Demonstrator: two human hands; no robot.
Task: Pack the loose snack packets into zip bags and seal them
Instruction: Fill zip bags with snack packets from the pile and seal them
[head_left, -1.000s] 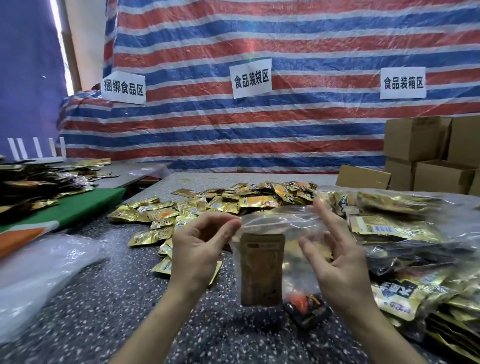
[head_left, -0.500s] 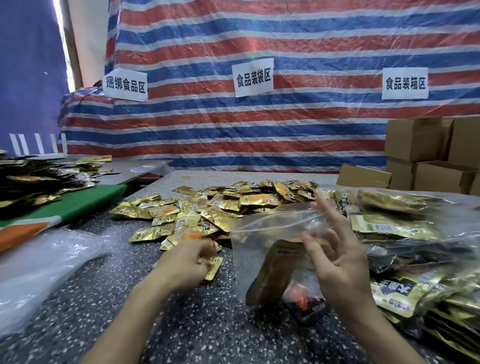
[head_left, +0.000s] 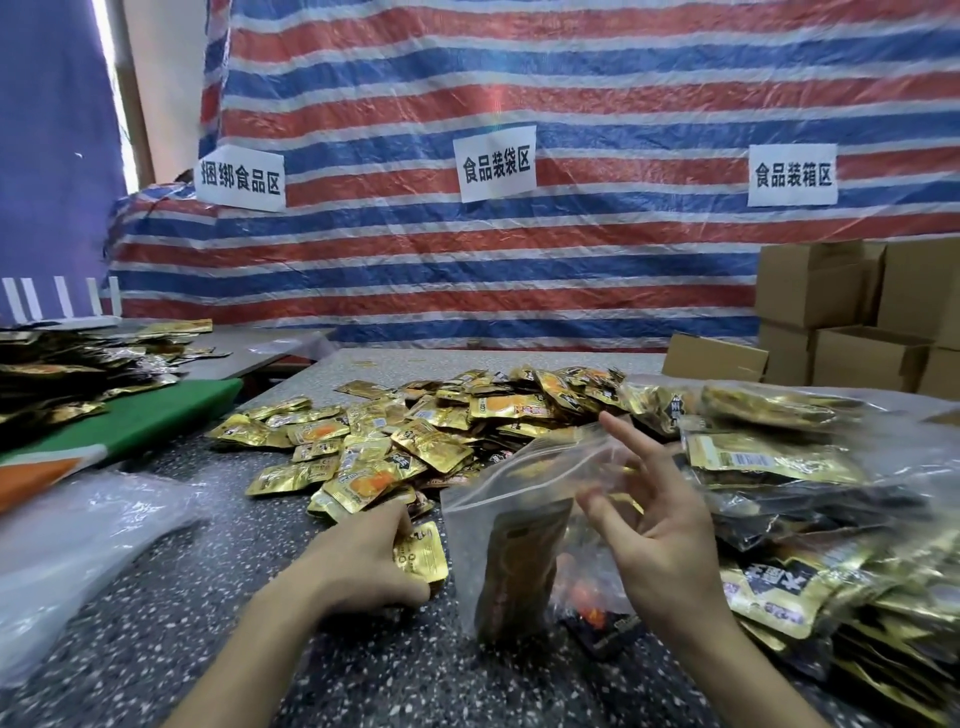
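**Item 1, zip bag** (head_left: 511, 499): clear, standing upright on the speckled table (head_left: 156, 649). Its long axis is vertical and its mouth is uppermost and gaping, with the rim sloping down toward the left. Contents: one brown packet (head_left: 519, 566) stood on end, and something dark with orange print low at the right, too blurred to name.

**Item 2, right hand** (head_left: 662, 540): at the bag's upper right edge. Thumb and curled fingers pinch the rim to hold the mouth apart, and the index finger points straight up. It is occupied, so not free to fetch.

**Item 3, left hand** (head_left: 363, 564): low on the table just left of the bag. The fingers are curled round a gold snack packet (head_left: 423, 558) at the near edge of the pile. The packet's long axis cannot be told under the fingers.

**Item 4, loose packets** (head_left: 415, 441): gold foil, spread over the table beyond the left hand and nearer to it than to the right.

**Item 5, filled bags** (head_left: 779, 462): stacked at the right, beside the right hand.

**Governing relation:** the gripped packet lies below and left of the bag's mouth, on the side where the rim dips.

**Judgement:** the coming move is a lift up and rightward by the left hand, with the packet turned on end to match the bag's vertical axis and dropped beside the brown one
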